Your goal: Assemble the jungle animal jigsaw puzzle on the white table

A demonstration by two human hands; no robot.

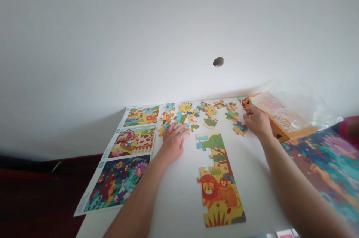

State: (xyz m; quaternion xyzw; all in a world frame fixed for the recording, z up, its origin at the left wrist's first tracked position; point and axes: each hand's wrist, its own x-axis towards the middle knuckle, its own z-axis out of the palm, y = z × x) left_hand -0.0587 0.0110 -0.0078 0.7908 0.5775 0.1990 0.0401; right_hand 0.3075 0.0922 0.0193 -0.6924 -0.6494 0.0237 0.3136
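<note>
My left hand point(173, 143) lies with its fingers spread over loose jigsaw pieces point(181, 117), touching some at the left of the group. At the box's left edge, my right hand point(258, 122) has its fingers curled together; what they hold, if anything, is hidden. Just left of those fingers lies a dark jigsaw piece point(240, 129). Between my forearms is a partly joined jigsaw puzzle point(221, 189) showing two lions, a tree and grass, its left edge uneven. A piece with green and brown point(210, 121) lies flat above it.
A printed picture sheet point(116, 159) with three scenes lies at the left table edge. On the right are an orange puzzle box point(285, 133), a crumpled clear plastic bag point(300, 109) and a dark, colourful picture point(322, 167). The wall point(179, 43) behind has a hole point(218, 61).
</note>
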